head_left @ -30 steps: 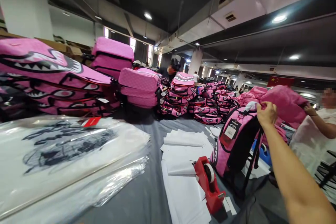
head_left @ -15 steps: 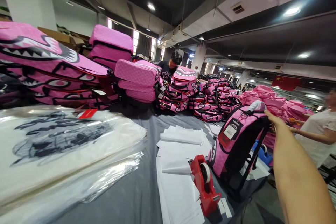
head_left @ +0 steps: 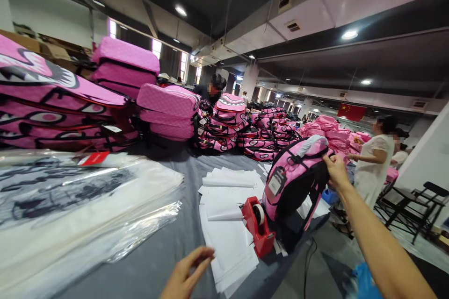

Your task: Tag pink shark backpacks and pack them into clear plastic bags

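My right hand (head_left: 336, 169) grips the upper back edge of a pink and black backpack (head_left: 289, 166), which stands tilted on the grey table covering (head_left: 157, 243). Paper tags hang from the backpack's side, and pale grey material shows at its top. Low in the view, my left hand (head_left: 191, 271) is open over the table, its fingers loosely bent and holding nothing. To the right of that hand lie white paper sheets (head_left: 229, 243). A red tape dispenser (head_left: 261, 233) with a white roll stands between the sheets and the backpack.
Clear plastic bags (head_left: 105, 201) with a dark print lie at left. Stacked pink backpacks (head_left: 168, 110) line the table's far side, with a person (head_left: 212, 88) behind them. Another person in white (head_left: 375, 163) stands at right, near dark chairs (head_left: 417, 205). A cable (head_left: 308, 261) crosses the floor.
The view has swung to the right. My left hand has come into view at the bottom. My right hand still holds the backpack, which now leans differently.
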{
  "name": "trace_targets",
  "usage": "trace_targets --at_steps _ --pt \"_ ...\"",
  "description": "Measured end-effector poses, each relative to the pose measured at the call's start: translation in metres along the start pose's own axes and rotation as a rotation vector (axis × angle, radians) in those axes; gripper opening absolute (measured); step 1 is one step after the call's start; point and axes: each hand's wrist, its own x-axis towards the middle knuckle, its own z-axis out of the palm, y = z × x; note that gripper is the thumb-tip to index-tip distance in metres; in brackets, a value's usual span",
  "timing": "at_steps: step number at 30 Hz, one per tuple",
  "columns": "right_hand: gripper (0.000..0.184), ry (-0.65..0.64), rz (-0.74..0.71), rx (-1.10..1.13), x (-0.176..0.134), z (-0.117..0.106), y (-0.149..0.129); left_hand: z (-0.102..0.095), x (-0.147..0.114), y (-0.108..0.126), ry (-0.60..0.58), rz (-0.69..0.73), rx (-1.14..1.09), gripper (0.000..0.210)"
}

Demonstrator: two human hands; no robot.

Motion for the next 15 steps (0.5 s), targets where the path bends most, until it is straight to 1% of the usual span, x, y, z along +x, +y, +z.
trace_targets --at_steps 2,4,6,7,9,11,12,13,14,15 --pt "0.052 0.028 -0.025 0.047 -0.045 -0.01 -0.01 0.025 0.017 0.044 -0.03 0.111 0.017 0.05" --pt "0.054 0.019 -0.063 0.098 -0.09 -0.02 -0.021 0.046 0.029 0.087 -0.04 0.221 -0.003 0.049" --pt "0.055 -0.003 -0.091 0.167 -0.128 -0.028 -0.032 0.059 0.039 0.124 -0.048 0.294 -0.042 0.053" --pt "0.056 -0.002 -0.093 0.197 -0.142 -0.032 -0.036 0.062 0.044 0.138 -0.047 0.288 -0.045 0.058" --pt "0.059 0.029 -0.066 0.221 -0.161 -0.04 -0.041 0.063 0.054 0.157 -0.025 0.239 -0.004 0.065" --pt "0.059 0.072 -0.034 0.188 -0.172 -0.051 -0.037 0.061 0.067 0.167 0.007 0.205 0.067 0.067" --pt "0.058 0.09 -0.02 0.16 -0.176 -0.058 -0.031 0.06 0.073 0.169 -0.01 0.221 0.094 0.065" --pt "0.056 0.114 0.0 0.135 -0.182 -0.065 -0.023 0.06 0.078 0.17 -0.068 0.261 0.113 0.064" --pt "0.053 0.138 0.023 0.106 -0.188 -0.073 -0.012 0.062 0.082 0.172 -0.164 0.32 0.129 0.064" --pt "0.047 0.128 0.028 0.061 -0.194 -0.081 -0.001 0.067 0.085 0.173 -0.283 0.391 0.144 0.068"
